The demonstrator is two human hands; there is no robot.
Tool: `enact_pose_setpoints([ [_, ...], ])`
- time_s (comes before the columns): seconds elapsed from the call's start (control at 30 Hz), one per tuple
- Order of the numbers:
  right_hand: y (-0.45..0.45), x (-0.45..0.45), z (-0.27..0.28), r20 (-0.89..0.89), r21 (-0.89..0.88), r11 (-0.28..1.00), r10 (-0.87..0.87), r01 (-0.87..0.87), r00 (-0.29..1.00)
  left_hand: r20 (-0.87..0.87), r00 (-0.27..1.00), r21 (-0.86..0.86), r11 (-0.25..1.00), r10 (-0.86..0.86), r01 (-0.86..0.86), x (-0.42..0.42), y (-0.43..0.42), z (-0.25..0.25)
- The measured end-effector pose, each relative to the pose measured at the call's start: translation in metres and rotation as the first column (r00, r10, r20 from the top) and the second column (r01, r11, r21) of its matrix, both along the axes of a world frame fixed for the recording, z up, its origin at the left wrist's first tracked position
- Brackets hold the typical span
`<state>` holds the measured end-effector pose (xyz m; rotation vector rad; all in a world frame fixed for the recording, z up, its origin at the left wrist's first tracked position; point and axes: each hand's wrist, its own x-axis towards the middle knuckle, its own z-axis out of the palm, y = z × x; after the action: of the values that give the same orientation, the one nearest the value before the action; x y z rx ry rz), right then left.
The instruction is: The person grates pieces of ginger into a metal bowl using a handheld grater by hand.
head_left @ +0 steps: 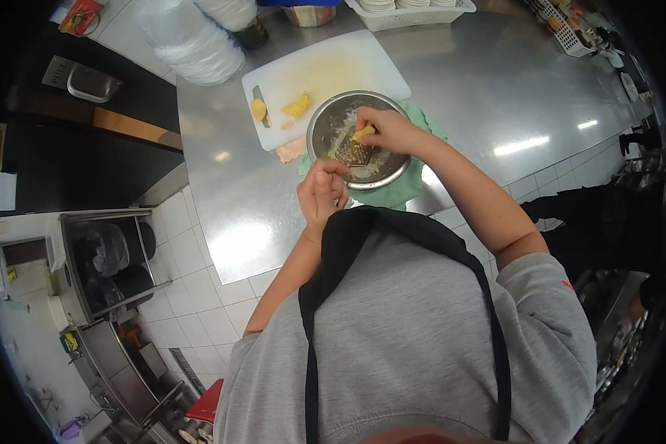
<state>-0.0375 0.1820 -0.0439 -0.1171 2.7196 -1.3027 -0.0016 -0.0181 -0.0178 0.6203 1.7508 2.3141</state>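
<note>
A steel mixing bowl (401, 172) stands on a green cloth (394, 195), with pale shreds inside. A flat grater (357, 154) rests in the bowl, yellow gratings on its face. My left hand (323, 194) is closed at the bowl's near left rim, around the grater's near end, which its fingers mostly hide. Over the bowl, my right hand (392, 132) pinches a yellow piece of what looks like peeled ginger (363, 133) against the grater. More yellow pieces (296, 107) lie on the white cutting board (340, 63) behind the bowl.
A steel table (473, 96) extends to both sides. Stacked plastic containers (189, 37) stand at the back left. A white basket (418, 16) of stacked white items sits at the back. A pinkish cloth (291, 150) shows by the board. Another person in dark clothes (592, 222) is at the right.
</note>
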Motion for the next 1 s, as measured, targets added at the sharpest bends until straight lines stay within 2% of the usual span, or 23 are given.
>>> enact_pose_setpoints([
  [0.03,0.001,-0.001,-0.002,-0.001,-0.002,1.0,0.001,-0.001,1.0,0.004,1.0,0.004,1.0,0.002,-0.003,-0.001,0.0,0.0],
  [0.1,0.001,-0.003,-0.002,-0.193,0.157,0.987,0.051,-0.021,0.98,0.009,1.0,0.007,1.0,0.007,-0.007,0.0,-0.001,0.0],
  [0.23,0.004,-0.001,0.014,-0.151,0.195,0.98,0.058,-0.028,0.987,0.019,1.0,0.002,1.0,0.01,-0.01,0.0,-0.001,-0.001],
  [0.3,0.004,0.0,0.016,-0.103,0.005,1.0,-0.02,0.021,0.994,0.012,1.0,0.012,1.0,0.015,-0.015,0.0,-0.001,-0.001],
  [0.33,0.003,0.001,0.018,-0.103,0.005,1.0,-0.021,0.022,0.994,0.013,1.0,0.007,1.0,0.012,-0.012,0.0,-0.001,0.0],
  [0.4,0.0,0.004,0.021,-0.07,-0.147,0.988,-0.056,0.045,0.996,0.015,1.0,0.001,1.0,0.005,-0.005,0.001,0.0,0.0],
  [0.63,-0.007,0.009,0.022,0.085,-0.112,0.993,-0.018,0.027,0.996,0.032,0.999,-0.013,1.0,0.005,-0.004,0.003,-0.002,0.0],
  [0.7,-0.006,0.011,0.016,-0.291,0.146,0.986,0.124,-0.083,0.949,0.038,0.999,-0.013,1.0,0.001,-0.001,0.004,-0.002,-0.001],
  [0.73,-0.004,0.011,0.016,-0.291,0.148,0.986,0.12,-0.08,0.949,0.027,1.0,-0.016,1.0,-0.003,0.003,0.004,-0.001,0.0],
  [0.8,-0.002,0.009,0.02,0.004,0.01,1.0,-0.021,0.021,1.0,0.014,1.0,-0.019,1.0,-0.009,0.009,0.005,0.0,0.001],
  [0.83,-0.001,0.008,0.024,0.002,0.011,1.0,-0.019,0.019,1.0,0.017,1.0,-0.023,1.0,-0.005,0.006,0.005,0.0,0.002],
  [0.9,0.0,0.007,0.031,0.161,0.103,0.99,0.083,-0.1,0.983,0.022,1.0,-0.029,1.0,0.004,-0.003,0.005,-0.001,0.002],
  [0.93,0.001,0.007,0.028,0.163,0.102,0.99,0.084,-0.102,0.983,0.016,1.0,-0.032,0.999,0.009,-0.008,0.005,-0.001,0.002],
  [1.0,0.004,0.006,0.019,0.036,0.229,0.958,0.167,-0.171,0.985,0.008,1.0,-0.032,0.999,0.011,-0.01,0.005,0.0,0.001],
])
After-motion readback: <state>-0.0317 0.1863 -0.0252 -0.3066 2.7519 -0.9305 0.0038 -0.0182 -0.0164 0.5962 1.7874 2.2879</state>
